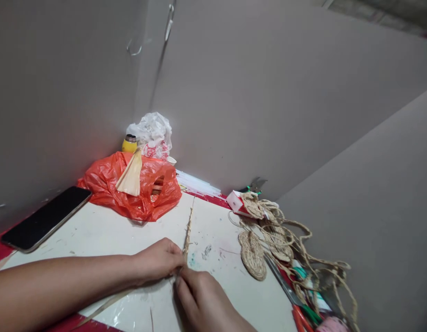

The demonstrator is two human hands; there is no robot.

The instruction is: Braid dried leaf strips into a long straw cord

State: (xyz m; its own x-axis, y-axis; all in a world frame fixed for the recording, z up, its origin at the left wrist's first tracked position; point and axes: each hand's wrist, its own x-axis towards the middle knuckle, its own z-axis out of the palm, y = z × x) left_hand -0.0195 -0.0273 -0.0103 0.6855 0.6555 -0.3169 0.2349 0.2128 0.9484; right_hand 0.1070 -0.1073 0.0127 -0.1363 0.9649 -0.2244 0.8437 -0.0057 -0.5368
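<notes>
Pointing away from me, its long axis leaning slightly right, the fibre strand [188, 232] lies over the white board [113, 230]; red print on the white bag [151, 129] seems too blurred to read; my left hand [161, 259] and right hand [203, 295] pinch the strand, fingertips closed.

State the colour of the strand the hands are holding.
The strand is tan, best seen in the head view.

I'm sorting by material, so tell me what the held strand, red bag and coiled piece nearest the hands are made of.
Strand: probably dried plant fibre, matt and rough, its tan edges uneven.
Red bag: thin plastic, it seems, glossy, with crinkles and highlights.
Coiled piece: likely jute or straw cord, matt, showing rope-like rows.
</notes>
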